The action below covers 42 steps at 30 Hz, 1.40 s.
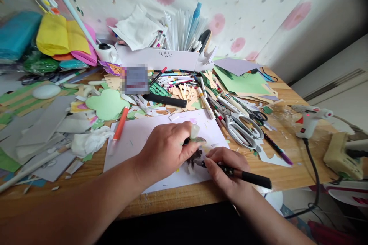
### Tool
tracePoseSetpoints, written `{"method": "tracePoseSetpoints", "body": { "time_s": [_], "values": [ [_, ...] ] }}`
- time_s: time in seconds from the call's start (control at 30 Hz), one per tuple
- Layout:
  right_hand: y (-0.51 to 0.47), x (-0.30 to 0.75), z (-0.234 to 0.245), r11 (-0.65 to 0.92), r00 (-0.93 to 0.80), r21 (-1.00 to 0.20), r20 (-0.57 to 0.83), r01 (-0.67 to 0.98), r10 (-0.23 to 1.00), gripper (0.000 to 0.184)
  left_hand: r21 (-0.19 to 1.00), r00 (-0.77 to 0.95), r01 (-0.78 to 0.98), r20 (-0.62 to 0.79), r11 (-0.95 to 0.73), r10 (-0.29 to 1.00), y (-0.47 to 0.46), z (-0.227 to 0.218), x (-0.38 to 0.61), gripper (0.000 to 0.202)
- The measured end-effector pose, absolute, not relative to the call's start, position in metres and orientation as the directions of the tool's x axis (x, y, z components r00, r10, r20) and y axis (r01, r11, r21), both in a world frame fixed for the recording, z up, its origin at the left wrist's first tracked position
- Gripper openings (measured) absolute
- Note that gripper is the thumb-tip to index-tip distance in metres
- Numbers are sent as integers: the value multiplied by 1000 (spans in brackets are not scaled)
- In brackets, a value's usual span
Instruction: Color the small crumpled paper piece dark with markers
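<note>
A white sheet of paper [149, 134] lies at the front edge of a wooden desk [287, 168]. My left hand [165, 149] rests on it, fingers curled round a small object with a pale cap [194, 131] and pressing a small dark paper piece [197, 157]. My right hand [225, 168] grips a black pen [253, 178], its tip on the dark piece.
Scissors [238, 124] lie right of the sheet, a white glue gun [310, 120] with its cord at far right. An orange marker [120, 122], a green cut-out [106, 104], grey paper scraps and a white box of pens [161, 59] crowd the back and left.
</note>
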State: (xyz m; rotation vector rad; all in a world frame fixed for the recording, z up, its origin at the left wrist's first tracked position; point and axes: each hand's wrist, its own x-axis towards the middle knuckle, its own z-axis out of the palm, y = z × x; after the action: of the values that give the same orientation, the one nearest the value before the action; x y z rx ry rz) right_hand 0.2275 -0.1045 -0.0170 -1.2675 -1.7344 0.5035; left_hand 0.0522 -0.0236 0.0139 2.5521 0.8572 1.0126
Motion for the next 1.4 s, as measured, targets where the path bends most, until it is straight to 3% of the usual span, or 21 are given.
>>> {"method": "tracePoseSetpoints", "body": {
  "time_s": [0.6,0.83,1.07,1.2,1.3,1.4],
  "values": [
    [-103,225,-9,476,-221,-710,427,519,877,22,445,581,433,526,-784,620,-23,13,53,22],
    [-102,224,-15,453,-164,-749,431,484,887,20,453,590,436,509,-778,627,-24,15,52,23],
    [-103,224,-9,538,-288,-702,455,466,843,21,432,577,448,529,-783,622,-24,15,52,24],
    [-107,229,-14,504,-172,-773,476,385,862,17,428,580,449,529,-785,620,-24,14,51,23],
    [-111,233,-21,380,-33,-853,395,358,918,15,436,580,433,535,-789,614,-24,14,52,22],
    [-112,237,-24,302,-2,-901,317,312,948,16,444,581,437,524,-782,622,-24,14,52,22]
  ]
}}
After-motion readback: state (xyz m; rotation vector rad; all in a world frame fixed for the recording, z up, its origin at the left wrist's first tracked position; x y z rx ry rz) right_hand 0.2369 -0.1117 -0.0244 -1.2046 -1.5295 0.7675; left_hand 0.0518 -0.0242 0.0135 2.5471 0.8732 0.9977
